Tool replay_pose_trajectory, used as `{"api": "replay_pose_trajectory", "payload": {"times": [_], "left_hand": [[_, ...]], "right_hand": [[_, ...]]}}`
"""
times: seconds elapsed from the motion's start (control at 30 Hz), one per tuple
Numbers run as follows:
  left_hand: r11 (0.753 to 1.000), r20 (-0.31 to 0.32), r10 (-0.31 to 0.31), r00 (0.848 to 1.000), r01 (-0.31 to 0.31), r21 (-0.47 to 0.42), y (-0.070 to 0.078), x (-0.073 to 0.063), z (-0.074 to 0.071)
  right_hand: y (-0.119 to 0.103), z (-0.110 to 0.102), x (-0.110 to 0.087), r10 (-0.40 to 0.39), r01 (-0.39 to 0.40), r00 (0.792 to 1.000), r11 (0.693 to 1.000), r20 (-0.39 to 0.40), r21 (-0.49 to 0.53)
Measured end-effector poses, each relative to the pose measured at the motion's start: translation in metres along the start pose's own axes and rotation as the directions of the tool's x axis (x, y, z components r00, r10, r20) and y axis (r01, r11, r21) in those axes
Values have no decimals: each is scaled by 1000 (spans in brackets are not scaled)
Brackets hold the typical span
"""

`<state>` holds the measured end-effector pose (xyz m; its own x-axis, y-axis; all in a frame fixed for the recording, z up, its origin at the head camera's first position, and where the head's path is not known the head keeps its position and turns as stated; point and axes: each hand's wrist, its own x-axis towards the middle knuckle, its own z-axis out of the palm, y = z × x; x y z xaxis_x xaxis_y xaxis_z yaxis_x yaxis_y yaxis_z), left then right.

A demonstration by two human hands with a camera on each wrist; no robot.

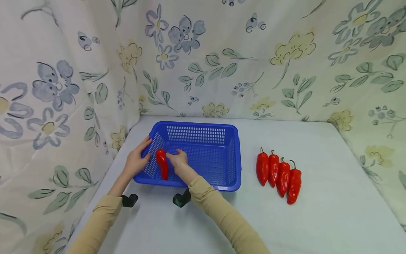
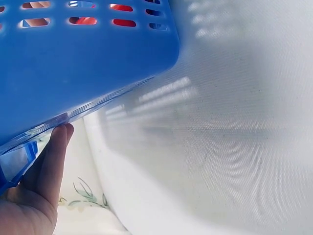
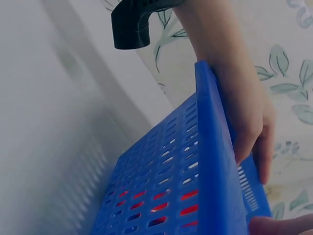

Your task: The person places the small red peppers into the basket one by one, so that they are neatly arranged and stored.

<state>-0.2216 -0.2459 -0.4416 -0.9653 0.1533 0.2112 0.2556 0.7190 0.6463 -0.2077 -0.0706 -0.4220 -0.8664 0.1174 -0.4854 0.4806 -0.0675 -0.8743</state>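
Observation:
A blue plastic basket (image 1: 207, 187) with slotted walls stands on the table. Inside it, along the left side, lies one red pepper (image 1: 162, 165), its stem end away from me. My left hand (image 1: 136, 162) grips the basket's left rim; in the left wrist view, its fingers (image 2: 51, 164) reach along the outside of the wall. Over the near part of the basket, my right hand (image 1: 179, 164) has its fingertips just right of the pepper, with nothing held. Red shows through the slots in both wrist views. The right wrist view catches only a bit of the right hand (image 3: 281, 226).
Several more red peppers (image 1: 283, 177) with dark stems lie side by side on the white table (image 1: 333, 169), right of the basket. A flowered cloth (image 1: 215, 70) hangs along the back and sides. Dark camera mounts (image 1: 130, 200) sit at both wrists.

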Motion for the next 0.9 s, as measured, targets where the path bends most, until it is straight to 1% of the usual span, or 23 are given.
{"api": "replay_pose_trajectory", "payload": {"times": [0.13,0.33,0.4,0.47,0.6,0.77,0.9], "left_hand": [[1000,0,-11,1000,11,-6,-1,1,-1],[1000,15,-7,1000,7,-3,-1,5,-1],[1000,21,-8,1000,8,-3,-2,5,-1],[1000,23,-10,1000,10,-4,-3,4,0],[1000,22,-18,1000,18,-13,-4,1,0],[1000,23,-11,1000,12,-18,-3,1,-1],[1000,25,-14,1000,14,-24,-3,1,-2]], "right_hand": [[-1,-3,-2,-17,16,999,1000,35,12],[-6,-12,-7,-58,57,996,998,73,26],[-7,-15,-8,-57,55,995,998,85,34],[-7,-19,-10,-58,56,994,998,96,19],[-6,-30,-16,-87,90,988,996,128,-22],[-6,-47,-27,-160,171,972,984,174,-54],[-8,-61,-35,-242,258,947,965,211,-48]]}}
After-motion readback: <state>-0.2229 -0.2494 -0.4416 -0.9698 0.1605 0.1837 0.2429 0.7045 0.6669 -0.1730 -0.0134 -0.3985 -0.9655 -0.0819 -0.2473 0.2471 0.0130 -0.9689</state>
